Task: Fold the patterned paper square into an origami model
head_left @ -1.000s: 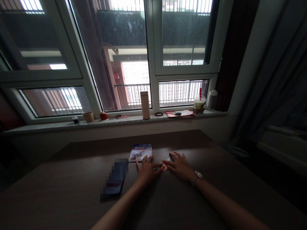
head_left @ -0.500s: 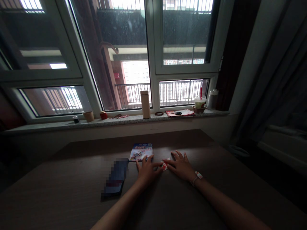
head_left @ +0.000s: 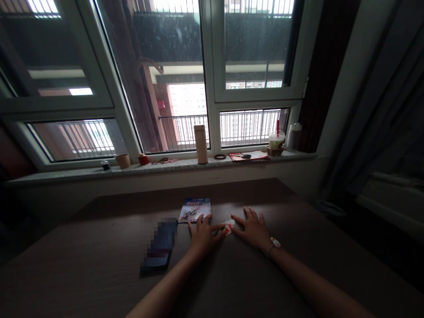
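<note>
Between my hands, a small red and white piece of paper [head_left: 228, 228] lies on the brown table [head_left: 99, 256]. My left hand [head_left: 203, 237] is spread over the tabletop, its index finger and thumb at the paper's left edge. Two of its other fingertips reach the lower edge of a blue and white printed booklet [head_left: 194, 209]. On the paper's right side rests my right hand [head_left: 252, 229], fingers apart, with the thumb touching or close to the paper's edge. A bracelet [head_left: 274, 242] circles my right wrist.
A dark, partly pixelated flat object [head_left: 160, 245] lies left of my left hand. Along the windowsill [head_left: 179, 166] stand a beige bottle [head_left: 200, 145], a paper cup [head_left: 123, 161], a drink cup with a red straw [head_left: 277, 140], and red papers with scissors [head_left: 245, 156] on top.
My right hand has shifted slightly right, its index finger coming off the paper, so more of the paper shows. My left hand stays nearly still.
</note>
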Demonstrator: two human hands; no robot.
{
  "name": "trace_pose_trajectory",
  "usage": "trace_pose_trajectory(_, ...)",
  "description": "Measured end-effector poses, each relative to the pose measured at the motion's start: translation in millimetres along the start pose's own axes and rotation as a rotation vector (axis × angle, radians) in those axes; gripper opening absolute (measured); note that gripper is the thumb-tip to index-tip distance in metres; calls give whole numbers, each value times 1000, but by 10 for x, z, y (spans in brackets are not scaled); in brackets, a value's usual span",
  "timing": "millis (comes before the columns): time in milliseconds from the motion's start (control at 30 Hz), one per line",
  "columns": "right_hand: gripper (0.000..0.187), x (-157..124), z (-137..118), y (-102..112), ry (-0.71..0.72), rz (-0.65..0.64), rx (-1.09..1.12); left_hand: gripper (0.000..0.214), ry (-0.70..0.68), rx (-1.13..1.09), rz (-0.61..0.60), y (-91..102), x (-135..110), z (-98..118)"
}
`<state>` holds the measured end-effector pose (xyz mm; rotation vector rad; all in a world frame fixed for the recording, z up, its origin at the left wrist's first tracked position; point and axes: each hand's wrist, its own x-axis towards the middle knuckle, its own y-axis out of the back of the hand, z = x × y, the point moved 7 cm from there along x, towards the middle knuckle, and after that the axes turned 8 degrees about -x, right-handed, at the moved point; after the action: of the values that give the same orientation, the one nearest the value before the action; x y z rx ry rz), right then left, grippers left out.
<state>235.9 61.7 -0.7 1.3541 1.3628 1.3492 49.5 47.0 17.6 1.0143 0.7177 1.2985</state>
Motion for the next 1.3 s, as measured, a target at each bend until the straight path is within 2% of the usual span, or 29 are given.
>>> trace_pose_trajectory(100, 71, -1, 28, -8, -31, -29, -4, 35, 5, -6, -12, 8, -6, 5)
trace_pose_trajectory(267, 68, -11, 4, 32, 2, -43, -6, 35, 6, 3, -14, 17, -9, 5)
trace_pose_trajectory(533, 49, -64, -105, 80, 256, -65, 79, 33, -17, 23, 15, -28, 18, -28)
trace_pose_trajectory(633, 45, -77, -102, 59, 293, -80, 95, 32, -22, 21, 20, -31, 20, -28)
trace_pose_trajectory(833, 44, -65, -72, 19, 243, -72, 67, 33, -22, 15, 24, -24, 16, -29)
trace_pose_trajectory(1033, 55, -27, -2, 32, 138, -33, 48, 35, -27, -2, 21, -25, 14, -26)
trace_pose_trajectory(1300, 55, 13, 68, 13, 40, -12, 44, 33, -27, 0, 9, -23, 14, -23)
